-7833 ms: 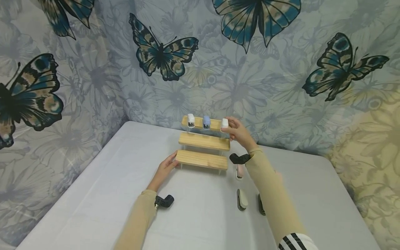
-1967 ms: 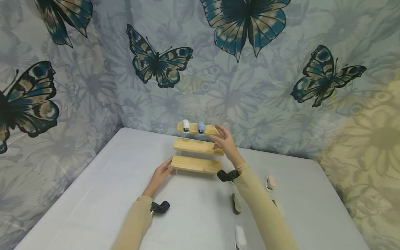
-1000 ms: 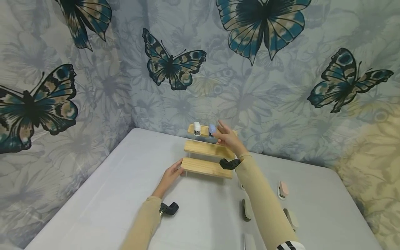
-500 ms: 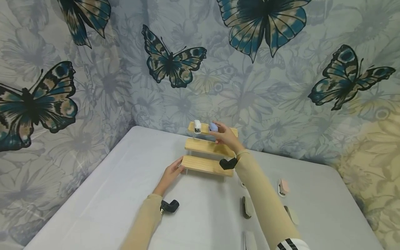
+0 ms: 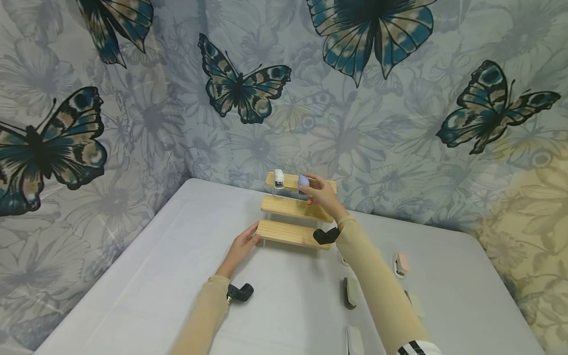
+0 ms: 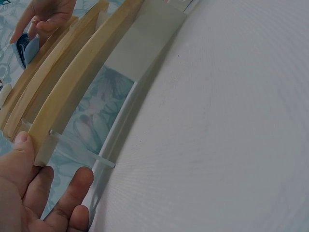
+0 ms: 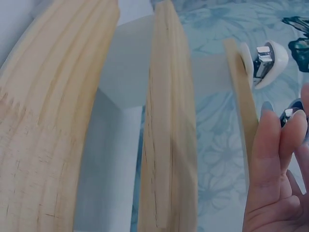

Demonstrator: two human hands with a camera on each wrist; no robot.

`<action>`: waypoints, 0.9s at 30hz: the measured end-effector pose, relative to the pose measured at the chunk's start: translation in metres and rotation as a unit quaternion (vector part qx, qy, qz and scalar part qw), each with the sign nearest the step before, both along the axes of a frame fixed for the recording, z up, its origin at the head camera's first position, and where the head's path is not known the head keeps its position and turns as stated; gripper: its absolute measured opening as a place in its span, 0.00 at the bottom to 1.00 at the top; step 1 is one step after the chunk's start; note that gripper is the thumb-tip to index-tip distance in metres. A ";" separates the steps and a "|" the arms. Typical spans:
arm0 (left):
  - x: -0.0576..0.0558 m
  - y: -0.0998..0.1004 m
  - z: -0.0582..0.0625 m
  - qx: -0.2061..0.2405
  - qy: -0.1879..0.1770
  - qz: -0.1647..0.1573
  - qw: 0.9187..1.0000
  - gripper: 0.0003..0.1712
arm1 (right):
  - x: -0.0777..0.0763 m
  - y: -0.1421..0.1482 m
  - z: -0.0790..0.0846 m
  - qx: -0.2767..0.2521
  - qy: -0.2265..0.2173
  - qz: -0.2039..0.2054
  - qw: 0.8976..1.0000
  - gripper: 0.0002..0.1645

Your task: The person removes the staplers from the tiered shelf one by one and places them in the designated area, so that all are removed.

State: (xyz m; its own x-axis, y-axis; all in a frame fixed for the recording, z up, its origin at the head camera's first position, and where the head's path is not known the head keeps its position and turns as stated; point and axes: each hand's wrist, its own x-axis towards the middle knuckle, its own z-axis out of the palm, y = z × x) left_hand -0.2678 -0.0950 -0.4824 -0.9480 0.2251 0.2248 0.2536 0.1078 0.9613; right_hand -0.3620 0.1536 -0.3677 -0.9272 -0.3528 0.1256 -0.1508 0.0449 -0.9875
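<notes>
A three-tier wooden display stand with clear legs stands toward the back of the table. My left hand grips the left end of its lowest tier, thumb on top and a finger underneath in the left wrist view. On the top tier, my right hand pinches a small blue stapler between thumb and fingers. Fingers cover part of it in the right wrist view. A white stapler sits to its left on that tier. The middle and lowest tiers carry no staplers.
Right of the stand lie a pink stapler, an olive-and-cream one, a pale one partly behind the right sleeve, and a white one at the front. Another peeks out beside the forearm. A butterfly-patterned wall hanging stands behind the table.
The right hand held a white stapler at the top tier's right end; that spot is now bare and a white stapler lies on the table. It then took hold of the blue stapler.
</notes>
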 end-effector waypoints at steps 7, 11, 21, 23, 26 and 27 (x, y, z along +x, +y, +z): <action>-0.009 0.001 -0.016 0.007 0.012 0.010 1.000 0.29 | 0.004 0.011 -0.001 -0.004 0.006 0.004 1.000 0.36; -0.017 0.001 -0.029 0.007 0.012 0.013 1.000 0.30 | 0.007 0.015 -0.002 0.004 0.005 -0.010 1.000 0.38; -0.007 -0.001 -0.017 0.008 0.014 0.014 1.000 0.29 | 0.024 0.017 -0.006 0.019 0.012 -0.049 0.999 0.36; -0.003 0.000 -0.010 0.011 0.018 0.005 1.000 0.28 | 0.030 0.020 -0.007 0.015 0.010 -0.052 0.999 0.35; 0.002 0.002 0.000 0.007 0.008 0.000 1.000 0.28 | 0.039 0.026 -0.006 0.015 0.014 -0.061 0.998 0.34; 0.003 0.003 0.002 0.003 0.006 0.001 1.000 0.28 | 0.042 0.028 -0.006 0.015 0.016 -0.062 0.998 0.34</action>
State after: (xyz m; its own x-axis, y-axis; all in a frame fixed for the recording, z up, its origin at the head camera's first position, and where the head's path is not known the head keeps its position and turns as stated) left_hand -0.2647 -0.0925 -0.4806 -0.9458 0.2222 0.2367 0.2642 0.1031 0.9589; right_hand -0.3198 0.1812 -0.3734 -0.9597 -0.2391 0.1475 -0.1740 0.0939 -0.9803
